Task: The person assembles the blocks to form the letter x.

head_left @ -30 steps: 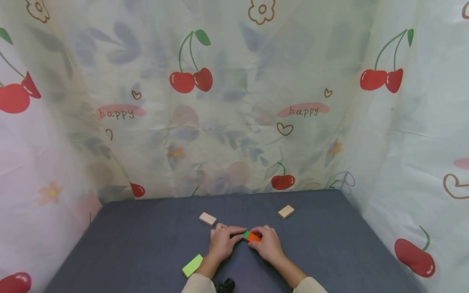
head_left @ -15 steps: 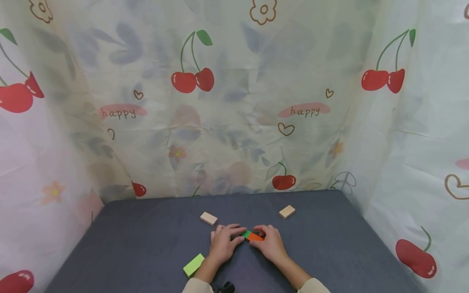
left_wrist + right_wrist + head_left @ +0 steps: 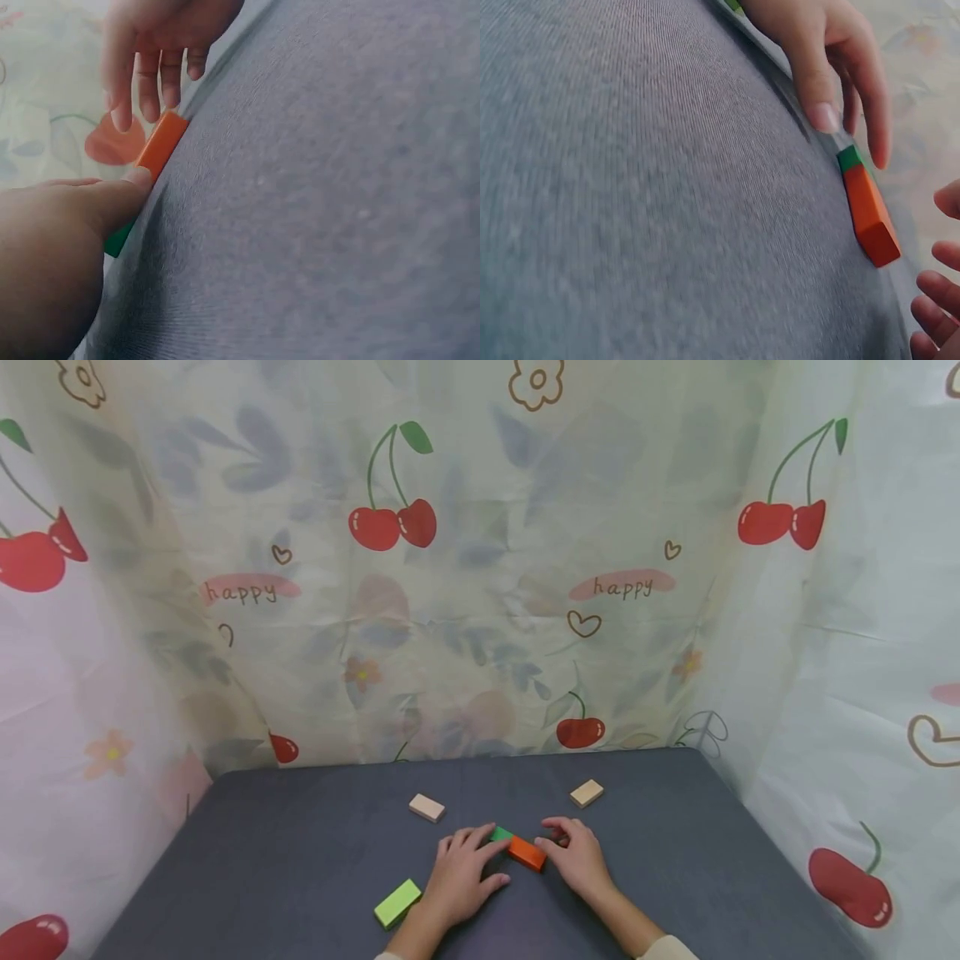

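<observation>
An orange block (image 3: 527, 853) and a green block (image 3: 501, 834) lie end to end on the dark cloth, their ends touching. My left hand (image 3: 459, 874) hovers over the green block with fingers spread, hiding part of it; whether a fingertip touches it I cannot tell. To the right of the orange block is my right hand (image 3: 581, 858), fingers loosely bent and holding nothing. In the right wrist view the orange block (image 3: 870, 214) stands apart from both hands. The left wrist view shows the right hand's fingers hanging beyond the orange block's (image 3: 161, 146) far end.
A lime-green block (image 3: 397, 903) lies left of my left forearm. Two plain wooden blocks sit farther back, a left one (image 3: 427, 808) and a right one (image 3: 587, 793). A printed curtain (image 3: 480, 610) encloses the table (image 3: 262, 852) behind and at the sides.
My right hand has let go of the orange block and drawn away to the right. My left hand has spread its fingers and moved slightly nearer me. The blocks now show more fully.
</observation>
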Motion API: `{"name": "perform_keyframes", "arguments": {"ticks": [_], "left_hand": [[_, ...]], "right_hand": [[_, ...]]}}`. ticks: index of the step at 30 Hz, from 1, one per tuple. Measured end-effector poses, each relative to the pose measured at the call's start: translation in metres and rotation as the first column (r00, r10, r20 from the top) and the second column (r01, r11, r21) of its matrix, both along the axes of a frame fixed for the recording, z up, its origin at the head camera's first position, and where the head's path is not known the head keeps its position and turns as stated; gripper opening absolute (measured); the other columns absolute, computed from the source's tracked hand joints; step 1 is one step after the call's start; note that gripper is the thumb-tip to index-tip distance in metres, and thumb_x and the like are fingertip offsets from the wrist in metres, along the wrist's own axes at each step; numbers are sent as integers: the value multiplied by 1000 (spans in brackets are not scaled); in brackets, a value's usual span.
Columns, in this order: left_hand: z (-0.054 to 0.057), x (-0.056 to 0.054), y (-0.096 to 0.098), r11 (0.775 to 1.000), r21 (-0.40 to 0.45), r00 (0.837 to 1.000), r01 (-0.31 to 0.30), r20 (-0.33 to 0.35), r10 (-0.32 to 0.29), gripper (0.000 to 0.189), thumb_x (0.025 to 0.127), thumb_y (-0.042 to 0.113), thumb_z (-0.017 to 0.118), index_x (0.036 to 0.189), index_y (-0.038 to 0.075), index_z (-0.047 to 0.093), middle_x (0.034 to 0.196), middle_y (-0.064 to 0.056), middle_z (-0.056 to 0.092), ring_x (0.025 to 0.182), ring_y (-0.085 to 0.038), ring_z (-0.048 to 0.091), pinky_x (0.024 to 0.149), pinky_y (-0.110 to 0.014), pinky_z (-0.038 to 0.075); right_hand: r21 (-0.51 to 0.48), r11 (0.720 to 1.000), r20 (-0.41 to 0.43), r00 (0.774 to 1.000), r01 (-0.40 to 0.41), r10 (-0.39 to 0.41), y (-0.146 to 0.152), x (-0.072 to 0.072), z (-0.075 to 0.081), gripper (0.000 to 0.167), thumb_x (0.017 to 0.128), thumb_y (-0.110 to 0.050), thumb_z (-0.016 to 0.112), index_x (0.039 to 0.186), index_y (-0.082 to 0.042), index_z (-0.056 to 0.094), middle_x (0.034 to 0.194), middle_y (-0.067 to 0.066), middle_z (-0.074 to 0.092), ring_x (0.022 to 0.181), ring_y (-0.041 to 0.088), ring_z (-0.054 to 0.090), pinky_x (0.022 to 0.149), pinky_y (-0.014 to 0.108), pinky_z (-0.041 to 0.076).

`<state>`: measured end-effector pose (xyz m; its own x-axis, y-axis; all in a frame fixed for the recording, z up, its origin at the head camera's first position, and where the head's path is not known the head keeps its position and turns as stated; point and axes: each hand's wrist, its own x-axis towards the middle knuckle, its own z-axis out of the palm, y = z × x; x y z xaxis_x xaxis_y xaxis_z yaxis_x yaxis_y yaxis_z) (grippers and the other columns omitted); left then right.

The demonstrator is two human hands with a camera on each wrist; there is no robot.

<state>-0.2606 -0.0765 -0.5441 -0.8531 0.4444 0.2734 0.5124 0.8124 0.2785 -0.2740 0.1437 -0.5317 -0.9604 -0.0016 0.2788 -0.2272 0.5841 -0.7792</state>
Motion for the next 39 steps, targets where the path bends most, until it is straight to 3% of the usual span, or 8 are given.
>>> {"name": "perform_keyframes", "arguments": {"ticks": [4,18,26,39], "left_hand": [[2,3,3,998,-60,999,28,-23,-29,54,87,50,67,138,33,57,146,0,46,129,-27,42,98,-55,33],[8,9,14,985,-154,995,81,-48,-89,54,88,53,64,137,31,57,148,1,43,134,-23,38,102,-54,31],[7,11,18,982,-150,992,111,-35,-118,56,89,55,62,139,31,55,149,2,42,133,-21,39,104,-55,29],[4,11,19,987,-140,996,84,-22,-88,57,88,57,62,139,33,55,146,2,44,133,-21,39,109,-59,20]], "right_hand": [[-8,1000,5,1000,11,-11,6,0,0,27,82,-16,78,106,-6,72,87,1,60,76,14,54,72,33,44],[-10,1000,22,1000,20,-20,17,2,2,25,83,-13,77,106,-5,71,90,3,61,82,17,56,76,37,46],[20,1000,40,999,21,-22,21,0,0,25,84,-15,76,107,-6,71,91,2,63,83,16,58,77,37,47],[35,999,18,1000,11,-12,24,-1,0,26,84,-14,77,108,-6,71,91,3,63,84,17,59,79,39,47]]}}
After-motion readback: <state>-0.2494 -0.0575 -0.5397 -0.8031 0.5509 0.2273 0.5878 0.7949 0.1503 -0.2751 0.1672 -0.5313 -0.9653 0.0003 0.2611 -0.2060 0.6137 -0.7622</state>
